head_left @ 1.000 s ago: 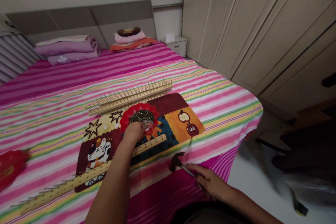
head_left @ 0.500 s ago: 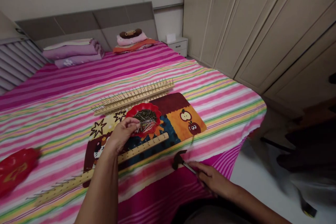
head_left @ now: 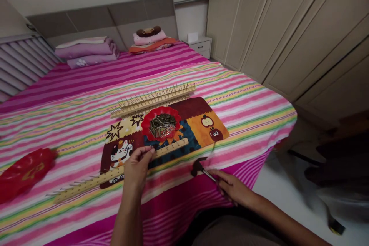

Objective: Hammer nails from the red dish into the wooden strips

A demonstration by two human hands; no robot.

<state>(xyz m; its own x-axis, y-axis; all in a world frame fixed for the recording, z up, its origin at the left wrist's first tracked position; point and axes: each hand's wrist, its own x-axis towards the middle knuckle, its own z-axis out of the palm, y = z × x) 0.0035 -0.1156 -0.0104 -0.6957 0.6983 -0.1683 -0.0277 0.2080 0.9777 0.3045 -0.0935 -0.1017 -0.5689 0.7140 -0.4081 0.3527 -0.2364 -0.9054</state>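
My left hand [head_left: 140, 163] is pinched closed on what looks like a nail, mostly hidden by the fingertips, over a long wooden strip [head_left: 170, 147]. Nails stand along both visible ends of that strip, and small holes dot its left part. My right hand [head_left: 232, 187] grips a claw hammer [head_left: 208, 175] by its handle, the dark head low over the bed's near side. Beyond the strip, a red scalloped bowl [head_left: 146, 126] holds a heap of loose nails [head_left: 163, 124]. Both rest on a patterned mat [head_left: 188, 108] with a cat and apples.
Behind the bowl lie more wooden strips [head_left: 152, 103] bristling with upright nails. A red plastic item [head_left: 29, 171] is at the left on the striped bedspread [head_left: 248, 117]. Folded bedding [head_left: 89, 50] sits by the headboard. A wardrobe [head_left: 259, 27] stands to the right.
My left hand has moved from the nails in the bowl back toward me, to the wooden strip. The hammer stays in my right hand, hardly moved. The view has shifted slightly.
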